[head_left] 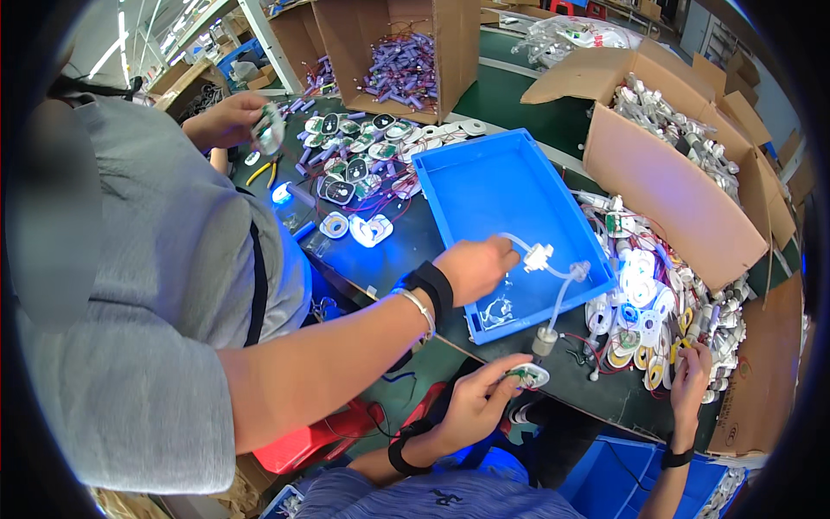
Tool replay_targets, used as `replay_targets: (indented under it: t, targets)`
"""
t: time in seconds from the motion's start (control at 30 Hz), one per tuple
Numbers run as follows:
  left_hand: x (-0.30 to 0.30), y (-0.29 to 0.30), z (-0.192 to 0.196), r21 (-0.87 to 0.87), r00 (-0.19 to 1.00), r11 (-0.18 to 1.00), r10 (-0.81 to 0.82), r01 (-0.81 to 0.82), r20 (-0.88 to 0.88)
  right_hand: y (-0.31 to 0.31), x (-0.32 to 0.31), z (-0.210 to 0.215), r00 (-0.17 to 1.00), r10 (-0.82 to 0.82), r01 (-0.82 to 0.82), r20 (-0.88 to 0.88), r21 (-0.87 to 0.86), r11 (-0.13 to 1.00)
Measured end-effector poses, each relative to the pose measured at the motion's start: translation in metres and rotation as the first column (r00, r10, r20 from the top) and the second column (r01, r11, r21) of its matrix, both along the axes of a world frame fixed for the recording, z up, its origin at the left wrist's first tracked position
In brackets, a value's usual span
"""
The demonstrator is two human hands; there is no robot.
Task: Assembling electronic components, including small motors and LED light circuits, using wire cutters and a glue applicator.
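Pinched between the thumb and fingers of the left hand (pixel 474 405): a white disc-shaped housing (pixel 539 374) with green circuitry, at the near edge of the dark table (pixel 406 264). Right hand (pixel 689 381) at a yellow-handled tool (pixel 676 351) — closure cannot be told — beside heaped white parts (pixel 649 327).

Dark bench (pixel 406 253) fills middle. Flat green strip (pixel 497 93) with pale edges, just behind bench. Tall white post (pixel 266 43) behind bench, on left, leaning in curvy view. Long white lights (pixel 122 39) up high, far past bench on left, shining bright. Red stool (pixel 303 445) on green floor (pixel 389 400), near side of bench, left. Brown boxes (pixel 742 67) far behind bench, on right.
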State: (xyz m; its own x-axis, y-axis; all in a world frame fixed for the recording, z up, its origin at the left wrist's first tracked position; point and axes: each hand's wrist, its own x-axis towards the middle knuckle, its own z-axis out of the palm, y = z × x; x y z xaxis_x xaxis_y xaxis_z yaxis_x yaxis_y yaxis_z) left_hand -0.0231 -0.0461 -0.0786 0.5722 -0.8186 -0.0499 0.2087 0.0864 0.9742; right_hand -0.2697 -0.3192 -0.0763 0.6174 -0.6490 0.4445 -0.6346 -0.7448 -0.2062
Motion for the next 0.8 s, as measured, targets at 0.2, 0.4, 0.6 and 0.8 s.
replay_targets:
  t: [0.2, 0.4, 0.6, 0.8]
  targets:
    - [0.011, 0.002, -0.005, 0.077, 0.998, 0.995, -0.059, 0.061, -0.03, -0.005, 0.0, -0.017, 0.982, -0.136, 0.116, -0.134, -0.144, 0.983]
    - [0.015, -0.007, -0.004, 0.04, 0.988, 0.999, -0.008, 0.002, 0.156, 0.021, 0.007, 0.011, 0.975, -0.186, 0.173, -0.119, -0.113, 0.978]
    - [0.011, -0.005, -0.008, 0.047, 0.993, 0.999, -0.001, -0.005, 0.121, 0.074, 0.096, 0.094, 0.976, 0.067, -0.121, 0.208, 0.259, 0.958]
    - [0.013, -0.003, -0.001, 0.084, 0.992, 0.992, -0.098, 0.091, 0.078, 0.091, 0.152, 0.149, 0.866, 0.441, -0.486, 0.237, 0.19, 0.853]
